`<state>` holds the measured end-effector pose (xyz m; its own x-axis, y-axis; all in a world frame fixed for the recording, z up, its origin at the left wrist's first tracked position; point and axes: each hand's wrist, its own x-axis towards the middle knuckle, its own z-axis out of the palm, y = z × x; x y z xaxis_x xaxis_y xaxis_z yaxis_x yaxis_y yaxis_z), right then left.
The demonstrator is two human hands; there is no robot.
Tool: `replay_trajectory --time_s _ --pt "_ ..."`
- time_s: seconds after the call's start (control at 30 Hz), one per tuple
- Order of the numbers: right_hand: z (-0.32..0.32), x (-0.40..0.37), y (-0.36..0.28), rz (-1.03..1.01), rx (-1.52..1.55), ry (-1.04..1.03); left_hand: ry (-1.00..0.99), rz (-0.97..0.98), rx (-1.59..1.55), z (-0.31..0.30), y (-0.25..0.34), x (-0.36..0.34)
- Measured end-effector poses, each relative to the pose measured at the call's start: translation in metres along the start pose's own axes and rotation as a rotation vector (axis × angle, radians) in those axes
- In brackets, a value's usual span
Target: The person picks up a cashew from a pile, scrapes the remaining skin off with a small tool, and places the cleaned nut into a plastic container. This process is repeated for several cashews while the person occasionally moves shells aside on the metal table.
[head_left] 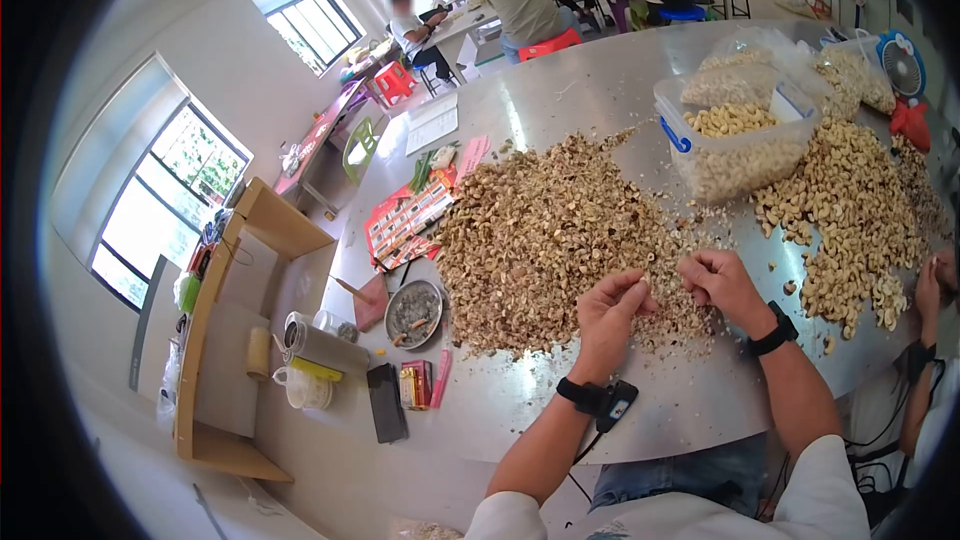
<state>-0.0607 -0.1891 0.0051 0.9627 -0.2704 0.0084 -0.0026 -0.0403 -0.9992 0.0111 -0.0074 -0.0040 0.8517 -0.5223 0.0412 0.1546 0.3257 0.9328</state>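
Observation:
Over the near right edge of a large heap of brown shell and skin bits [550, 230], my left hand [608, 318] is closed in a pinch. Something small and pale shows at its fingertips, too small to name. Just to the right, apart from it, my right hand [728, 285] has its thumb and fingers pressed together; whatever they hold, if anything, is hidden. A pile of pale cashews [850, 215] lies to the right of my right hand. Behind it stands a clear plastic tub [745, 145] of cashews with a blue clip.
On the metal table [535, 395] to my left are an ashtray [414, 315], a steel mug [325, 345], a dark phone-like slab [386, 403] and a cigarette pack [416, 384]. A co-worker's hand [930, 290] is at the right edge. Other people sit at a far table.

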Motion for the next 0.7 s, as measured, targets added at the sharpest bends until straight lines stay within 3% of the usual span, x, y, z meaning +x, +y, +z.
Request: replay_trajectory --time_s 0.13,0.3,0.4,0.57,0.7 --pt "-0.001 0.002 -0.003 0.015 0.021 0.014 0.072 0.114 0.143 0.001 0.007 -0.004" --pt "-0.008 0.000 0.001 0.021 0.067 0.011 0.105 0.517 0.401 0.020 0.076 -0.040" --pt "-0.008 0.001 0.003 0.034 0.094 0.015 0.130 0.870 0.817 0.047 0.146 -0.077" --pt "-0.008 0.002 0.008 0.065 0.101 0.002 -0.031 1.279 1.231 0.096 0.222 -0.117" --pt "-0.013 0.005 0.004 0.063 0.108 0.026 -0.249 1.359 1.343 0.125 0.230 -0.123"
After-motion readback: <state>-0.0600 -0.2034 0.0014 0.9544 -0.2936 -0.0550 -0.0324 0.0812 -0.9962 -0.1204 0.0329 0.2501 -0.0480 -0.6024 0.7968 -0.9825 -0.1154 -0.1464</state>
